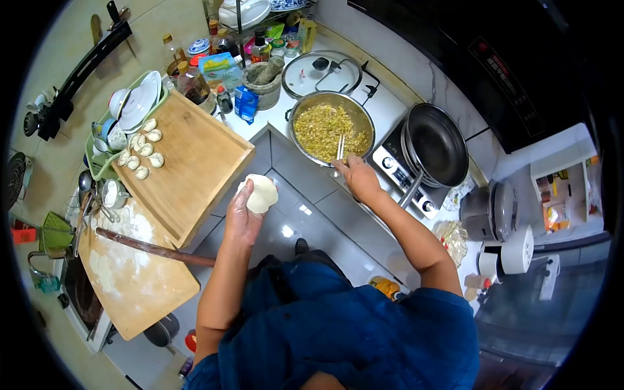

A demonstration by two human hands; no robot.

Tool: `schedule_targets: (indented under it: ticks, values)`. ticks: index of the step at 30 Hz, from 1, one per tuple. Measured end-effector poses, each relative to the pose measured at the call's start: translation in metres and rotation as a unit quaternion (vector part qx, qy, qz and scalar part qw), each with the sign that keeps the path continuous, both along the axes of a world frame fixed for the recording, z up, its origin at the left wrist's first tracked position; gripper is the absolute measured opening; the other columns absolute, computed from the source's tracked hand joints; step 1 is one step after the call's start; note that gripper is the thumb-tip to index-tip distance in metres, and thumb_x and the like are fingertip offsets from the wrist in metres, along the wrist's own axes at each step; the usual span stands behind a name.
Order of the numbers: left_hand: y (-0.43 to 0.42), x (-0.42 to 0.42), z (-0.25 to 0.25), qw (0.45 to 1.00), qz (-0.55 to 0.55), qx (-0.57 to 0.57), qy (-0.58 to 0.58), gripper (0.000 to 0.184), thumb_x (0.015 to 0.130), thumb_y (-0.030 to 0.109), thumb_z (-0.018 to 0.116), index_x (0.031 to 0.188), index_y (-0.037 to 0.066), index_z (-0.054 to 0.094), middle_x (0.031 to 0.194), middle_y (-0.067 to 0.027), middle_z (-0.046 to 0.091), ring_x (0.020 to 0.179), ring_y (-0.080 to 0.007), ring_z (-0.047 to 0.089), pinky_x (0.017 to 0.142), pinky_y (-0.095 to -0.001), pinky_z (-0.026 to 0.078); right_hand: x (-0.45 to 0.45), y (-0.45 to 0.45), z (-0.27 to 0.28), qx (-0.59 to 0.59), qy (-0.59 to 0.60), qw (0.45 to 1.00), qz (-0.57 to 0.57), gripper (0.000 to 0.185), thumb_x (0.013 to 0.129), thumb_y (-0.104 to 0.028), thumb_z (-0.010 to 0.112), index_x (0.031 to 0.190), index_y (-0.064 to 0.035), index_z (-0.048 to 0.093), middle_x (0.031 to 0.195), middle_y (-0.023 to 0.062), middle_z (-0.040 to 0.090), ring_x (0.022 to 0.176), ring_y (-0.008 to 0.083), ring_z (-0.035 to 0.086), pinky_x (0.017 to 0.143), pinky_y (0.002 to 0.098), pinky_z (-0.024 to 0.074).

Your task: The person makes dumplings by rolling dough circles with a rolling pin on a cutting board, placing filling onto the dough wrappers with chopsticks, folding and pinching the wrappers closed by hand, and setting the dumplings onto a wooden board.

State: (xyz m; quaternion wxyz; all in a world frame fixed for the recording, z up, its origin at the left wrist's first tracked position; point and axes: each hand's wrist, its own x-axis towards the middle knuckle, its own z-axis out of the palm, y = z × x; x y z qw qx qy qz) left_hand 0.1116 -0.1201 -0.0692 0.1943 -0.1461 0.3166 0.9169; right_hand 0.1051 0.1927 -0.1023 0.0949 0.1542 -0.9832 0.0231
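A round, flat dumpling wrapper (261,194) rests in my left hand (243,216), gripped along its edge by the fingers and thumb. My right hand (358,177) is closed around a pair of pale chopsticks (340,147), whose tips dip into the chopped yellow-green filling (325,125). That filling lies in a wide metal pot (372,133) at the counter's edge. Several folded dumplings (142,172) sit at the left end of a wooden tray (195,156). Below the tray, a floured wooden board (140,279) carries a long rolling pin (156,247).
A black frying pan (437,144) stands on the cooker (406,177) right of the pot. Behind the pot lies a glass lid (305,77). A stone mortar (268,96) and several bottles crowd the back corner. Stacked dishes (138,112) fill a green rack at left.
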Motion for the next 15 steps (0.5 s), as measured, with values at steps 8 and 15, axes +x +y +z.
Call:
schedule_targets:
  ticks: [8, 15]
  values:
    - [0.057, -0.026, -0.003, 1.0, -0.013, -0.009, 0.001, 0.032, 0.093, 0.029, 0.059, 0.113, 0.006, 0.053, 0.107, -0.0144, 0.064, 0.102, -0.0305, 0.062, 0.089, -0.0391, 0.051, -0.042, 0.029, -0.028, -0.091, -0.069, 0.991, 0.065, 0.015, 0.081, -0.019, 0.062, 0.092, -0.0092, 0.059, 0.089, 0.0124, 0.055, 0.086, 0.0305, 0.058, 0.071, 0.0421, 0.0489]
    - [0.071, -0.053, -0.014, 0.998, -0.05, -0.021, -0.012, 0.034, 0.093, 0.031, 0.059, 0.114, 0.005, 0.053, 0.107, -0.0142, 0.064, 0.104, -0.0299, 0.062, 0.091, -0.0387, 0.049, -0.069, 0.08, -0.012, -0.299, 0.004, 0.95, -0.087, 0.034, 0.096, -0.029, 0.047, 0.084, -0.0009, 0.063, 0.089, 0.0173, 0.06, 0.086, 0.0341, 0.057, 0.079, 0.0409, 0.0458]
